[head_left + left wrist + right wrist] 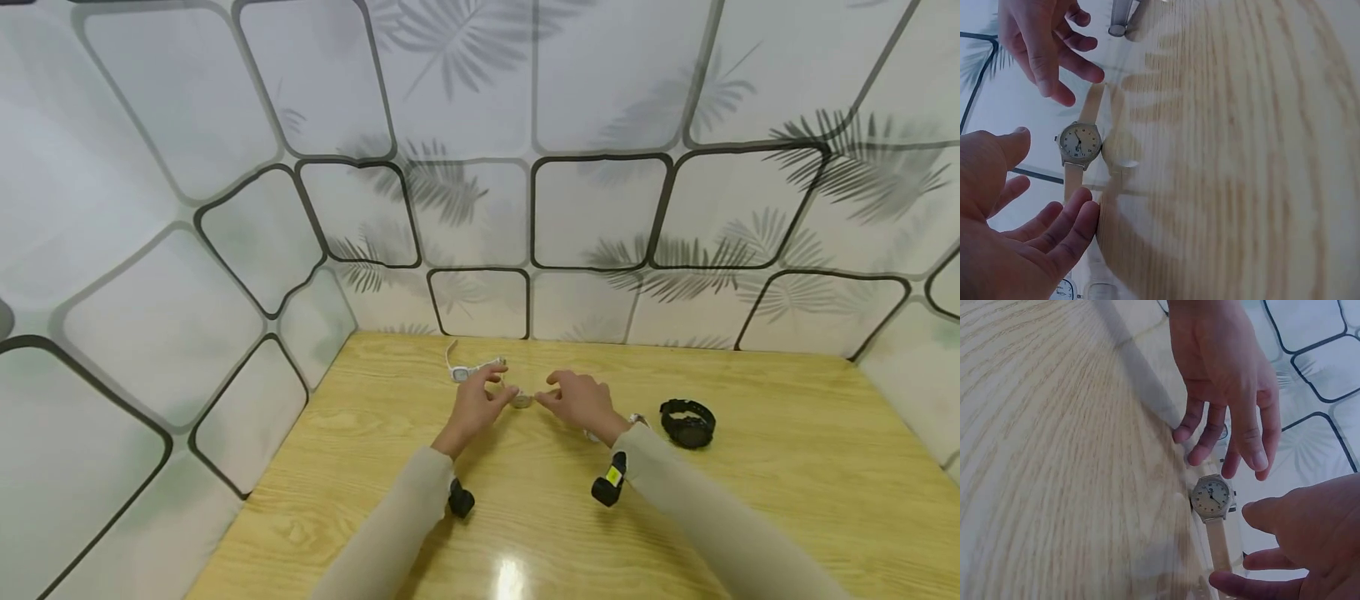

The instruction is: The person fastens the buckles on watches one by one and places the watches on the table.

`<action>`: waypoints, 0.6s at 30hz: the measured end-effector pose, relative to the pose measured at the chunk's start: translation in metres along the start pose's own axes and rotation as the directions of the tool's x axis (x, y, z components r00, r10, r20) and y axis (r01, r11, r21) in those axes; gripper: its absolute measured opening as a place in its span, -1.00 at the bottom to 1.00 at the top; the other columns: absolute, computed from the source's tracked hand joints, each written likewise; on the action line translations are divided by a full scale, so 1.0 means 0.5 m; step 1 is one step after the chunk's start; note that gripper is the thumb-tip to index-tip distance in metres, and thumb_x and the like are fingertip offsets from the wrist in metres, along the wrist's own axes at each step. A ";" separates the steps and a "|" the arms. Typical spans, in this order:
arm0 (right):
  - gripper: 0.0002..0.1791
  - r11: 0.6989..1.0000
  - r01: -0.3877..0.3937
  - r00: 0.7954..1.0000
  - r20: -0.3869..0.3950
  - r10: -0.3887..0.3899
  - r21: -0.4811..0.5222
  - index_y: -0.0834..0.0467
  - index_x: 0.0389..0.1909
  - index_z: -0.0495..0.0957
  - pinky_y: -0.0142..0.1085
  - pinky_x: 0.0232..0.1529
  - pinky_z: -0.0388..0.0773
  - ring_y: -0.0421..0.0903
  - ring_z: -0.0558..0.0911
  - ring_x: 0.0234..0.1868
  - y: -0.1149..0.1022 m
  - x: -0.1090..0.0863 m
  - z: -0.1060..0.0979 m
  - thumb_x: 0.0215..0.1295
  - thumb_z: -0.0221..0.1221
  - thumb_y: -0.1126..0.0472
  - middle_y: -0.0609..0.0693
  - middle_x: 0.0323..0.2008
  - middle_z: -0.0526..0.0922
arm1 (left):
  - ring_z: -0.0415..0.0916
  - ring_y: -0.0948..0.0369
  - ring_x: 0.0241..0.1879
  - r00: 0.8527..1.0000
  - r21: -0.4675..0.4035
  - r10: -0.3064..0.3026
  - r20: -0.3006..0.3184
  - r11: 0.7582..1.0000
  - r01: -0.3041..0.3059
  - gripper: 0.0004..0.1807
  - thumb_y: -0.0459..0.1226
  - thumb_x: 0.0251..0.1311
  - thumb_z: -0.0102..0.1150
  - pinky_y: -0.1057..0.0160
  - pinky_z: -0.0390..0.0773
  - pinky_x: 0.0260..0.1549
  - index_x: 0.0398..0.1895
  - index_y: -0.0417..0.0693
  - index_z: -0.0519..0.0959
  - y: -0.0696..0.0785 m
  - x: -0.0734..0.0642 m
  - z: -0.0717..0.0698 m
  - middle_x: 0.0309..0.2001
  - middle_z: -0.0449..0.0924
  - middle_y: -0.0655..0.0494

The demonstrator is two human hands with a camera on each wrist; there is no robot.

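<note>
A wristwatch [521,401] with a pale round dial and beige strap lies face up on the wooden table between both hands. My left hand [477,402] is on its left side, fingers loosely bent around one strap end, thumb apart from them. On the other side is my right hand [581,400]; a fingertip reaches the far strap end in the right wrist view, where the watch dial [1211,497] shows plainly. Neither hand pinches the watch [1080,145]. Just behind the left hand lies a white watch [461,375], partly covered by the fingers.
A black watch [688,427] stands on its looped strap to the right. Partly hidden under the right wrist is a silvery watch [637,418]. A patterned cloth wall [480,304] closes off the back and sides of the table [360,492].
</note>
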State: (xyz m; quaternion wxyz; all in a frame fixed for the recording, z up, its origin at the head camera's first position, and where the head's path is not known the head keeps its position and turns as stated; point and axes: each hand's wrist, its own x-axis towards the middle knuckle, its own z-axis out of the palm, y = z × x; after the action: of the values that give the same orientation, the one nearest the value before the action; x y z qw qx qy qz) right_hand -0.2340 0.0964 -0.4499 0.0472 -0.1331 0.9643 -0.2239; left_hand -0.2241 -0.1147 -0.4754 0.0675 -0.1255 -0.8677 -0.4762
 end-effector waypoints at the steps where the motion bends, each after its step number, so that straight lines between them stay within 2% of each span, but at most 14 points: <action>1: -0.43 1.000 -0.007 1.000 0.000 0.007 -0.008 0.16 0.29 0.56 0.33 0.12 0.41 0.06 0.72 -0.06 -0.001 0.001 0.003 0.48 0.20 -0.14 0.00 -0.08 0.79 | 0.66 -0.01 -0.25 1.000 -0.003 -0.008 0.002 1.000 0.008 -0.52 -0.22 0.40 0.31 0.12 0.68 -0.31 0.30 -0.21 0.51 -0.001 0.002 0.001 0.17 0.56 -0.31; 4: -0.45 1.000 -0.018 1.000 0.000 0.018 -0.019 0.16 0.28 0.57 0.33 0.13 0.40 0.07 0.72 -0.04 -0.003 0.003 0.010 0.47 0.21 -0.13 -0.01 -0.07 0.79 | 0.66 -0.09 -0.09 1.000 -0.008 -0.012 0.015 1.000 0.012 -0.53 -0.23 0.42 0.29 0.04 0.70 -0.20 0.30 -0.24 0.51 -0.005 0.007 0.003 0.20 0.55 -0.30; 9: -0.51 1.000 -0.013 1.000 0.009 0.013 -0.006 0.16 0.24 0.60 0.33 0.11 0.43 0.08 0.72 -0.03 -0.004 0.006 0.020 0.47 0.23 -0.07 0.02 -0.05 0.78 | 0.55 -0.14 0.16 0.998 0.010 -0.011 0.056 1.000 0.010 -0.59 -0.26 0.45 0.24 -0.09 0.64 0.03 0.24 -0.31 0.55 -0.012 0.012 0.003 0.22 0.56 -0.24; 14: -0.58 1.000 0.000 1.000 0.005 0.000 -0.020 0.15 0.16 0.67 0.30 0.06 0.47 0.05 0.71 -0.09 -0.002 0.008 0.023 0.47 0.23 -0.03 0.01 -0.07 0.77 | 0.63 -0.14 0.05 0.996 0.067 -0.011 0.092 0.998 0.005 -0.64 -0.27 0.42 0.28 -0.05 0.66 -0.01 0.16 -0.33 0.62 -0.018 0.015 0.004 0.19 0.59 -0.22; 18: -0.71 0.999 -0.002 1.000 -0.002 0.002 -0.035 0.12 -0.17 0.74 0.08 -0.13 0.47 -0.06 0.62 -0.35 0.001 0.010 0.021 0.48 0.23 -0.02 -0.04 -0.36 0.71 | 0.70 -0.09 -0.09 0.996 0.107 -0.023 0.085 0.994 0.014 -0.71 -0.25 0.38 0.33 0.03 0.70 -0.11 0.02 -0.29 0.69 -0.020 0.018 0.007 0.11 0.63 -0.19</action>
State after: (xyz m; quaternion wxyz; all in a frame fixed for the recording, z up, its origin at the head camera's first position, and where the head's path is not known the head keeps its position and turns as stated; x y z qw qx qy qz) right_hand -0.2372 0.0908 -0.4596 0.0443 -0.1327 0.9683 -0.2070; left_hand -0.2355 -0.1154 -0.4834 0.0324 -0.1341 -0.8950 -0.4242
